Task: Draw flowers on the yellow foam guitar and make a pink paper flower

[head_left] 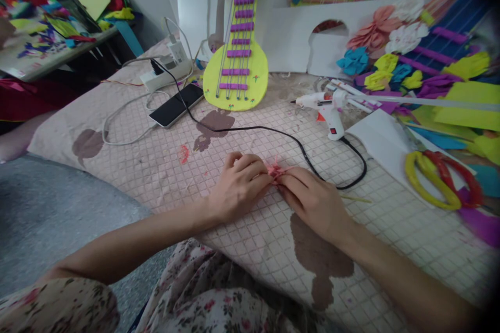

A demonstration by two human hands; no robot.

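Note:
My left hand and my right hand meet near the middle of the table, fingers closed from both sides on a small piece of pink crepe paper. Only a crumpled bit of the paper shows between the fingertips; the fingers cover the rest. Just beyond my right hand runs the black cord of a white hot glue gun, which lies on its side with a long glue stick in its back. Scissors with yellow and red handles lie off to the right.
A yellow paper guitar with purple bars leans at the back. A phone on a charging cable lies beside a white power strip. Paper flowers and coloured scraps crowd the right. Another table holds more scraps.

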